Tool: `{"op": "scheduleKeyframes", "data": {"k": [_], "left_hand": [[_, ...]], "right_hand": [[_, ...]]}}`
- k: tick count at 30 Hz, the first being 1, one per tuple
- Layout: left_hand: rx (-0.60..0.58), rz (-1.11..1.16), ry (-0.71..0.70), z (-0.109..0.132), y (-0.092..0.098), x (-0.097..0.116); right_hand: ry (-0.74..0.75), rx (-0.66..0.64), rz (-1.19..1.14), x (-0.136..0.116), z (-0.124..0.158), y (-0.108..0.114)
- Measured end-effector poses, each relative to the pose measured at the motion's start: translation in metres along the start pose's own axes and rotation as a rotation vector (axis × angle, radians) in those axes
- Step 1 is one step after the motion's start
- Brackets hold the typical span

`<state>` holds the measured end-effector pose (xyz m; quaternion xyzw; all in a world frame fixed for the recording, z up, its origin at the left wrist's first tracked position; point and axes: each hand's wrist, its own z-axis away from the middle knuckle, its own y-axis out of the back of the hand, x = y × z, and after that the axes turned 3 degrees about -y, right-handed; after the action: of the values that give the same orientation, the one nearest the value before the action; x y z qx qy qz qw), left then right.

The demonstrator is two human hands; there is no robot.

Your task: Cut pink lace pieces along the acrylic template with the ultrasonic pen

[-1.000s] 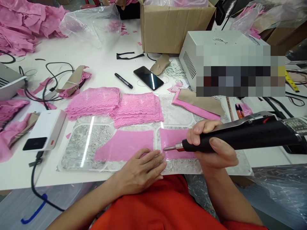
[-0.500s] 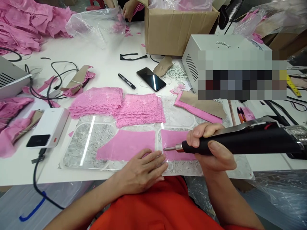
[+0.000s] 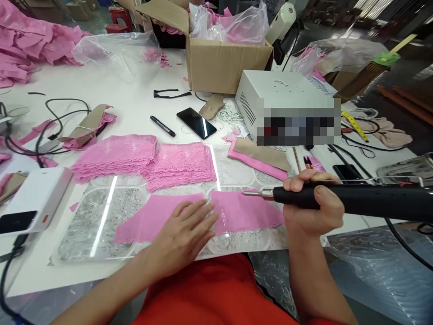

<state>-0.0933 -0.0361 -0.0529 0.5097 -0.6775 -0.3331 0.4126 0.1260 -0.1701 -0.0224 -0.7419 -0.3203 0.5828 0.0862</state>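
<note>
My left hand [image 3: 184,232] lies flat with its fingers stretched out over the right part of the left pink fabric piece [image 3: 149,220], its fingertips by the gap between two pieces. My right hand [image 3: 313,203] is wrapped round a black handheld tool with a slim metal tip [image 3: 365,198], held level with the tip pointing left. That tip is over the upper edge of the right pink fabric piece [image 3: 250,214]; whether it touches, I cannot tell. Small shiny spots run down this piece near its left side. Under both pieces is a clear sheet over a grey patterned board [image 3: 101,225].
Stacks of pink lace pieces [image 3: 182,162] lie behind the fabric. Farther back are a marker [image 3: 163,126], a phone [image 3: 196,123], a grey metal box [image 3: 287,85] and a cardboard box [image 3: 226,65]. A white power bank [image 3: 40,198] with cables stands at the left.
My right hand has moved the tool's tip away from the right piece's left side, up and to the right. My left hand stays flat on the fabric. The camera view has shifted.
</note>
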Motion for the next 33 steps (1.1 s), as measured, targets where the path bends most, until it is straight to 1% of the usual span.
{"op": "scheduleKeyframes", "data": {"k": [3,8,13,20,27,30,33], "left_hand": [[-0.047,-0.066,0.013,-0.007,-0.006,-0.009],[-0.11,-0.105,0.039,-0.008,-0.014,-0.013],[-0.109,-0.123,0.051,-0.006,-0.016,-0.015],[-0.114,-0.123,0.066,-0.005,-0.019,-0.015],[-0.118,-0.133,0.061,-0.005,-0.021,-0.016],[-0.116,-0.138,0.061,-0.005,-0.02,-0.017],[-0.105,-0.138,0.056,-0.006,-0.02,-0.017]], "right_hand": [[0.009,0.047,0.035,0.005,0.001,0.001],[-0.028,-0.02,0.042,0.017,0.012,-0.009],[-0.028,-0.07,0.058,0.023,0.016,-0.013],[-0.021,-0.103,0.027,0.026,0.015,-0.011],[-0.02,-0.136,0.061,0.027,0.017,-0.014],[-0.028,-0.109,0.056,0.024,0.014,-0.014],[-0.006,-0.008,0.032,0.017,0.005,-0.008]]}}
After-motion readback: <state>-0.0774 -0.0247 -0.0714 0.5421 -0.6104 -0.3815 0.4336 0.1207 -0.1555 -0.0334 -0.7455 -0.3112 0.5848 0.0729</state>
